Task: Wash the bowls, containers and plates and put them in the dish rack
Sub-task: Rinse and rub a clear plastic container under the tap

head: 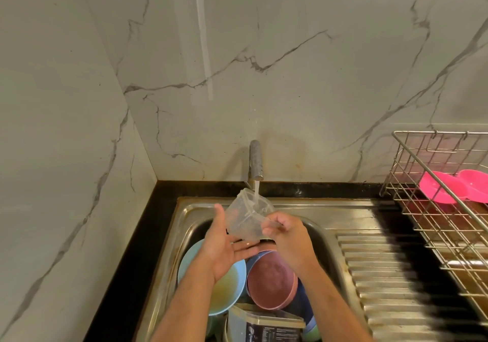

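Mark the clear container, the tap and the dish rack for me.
clear container [244, 220]: head view, its side wall.
tap [255, 160]: head view, its spout.
dish rack [433, 225]: head view, its wire floor.

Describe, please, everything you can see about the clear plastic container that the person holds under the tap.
The clear plastic container looks squarish, with rounded corners and a thicker rim, made of see-through, slightly cloudy plastic. It has no lid on. It is tilted, mouth up toward the tap, and the water stream runs into it. It is held above the sink, over the piled bowls. The left hand supports it from the left side with straight fingers; the right hand pinches its right side.
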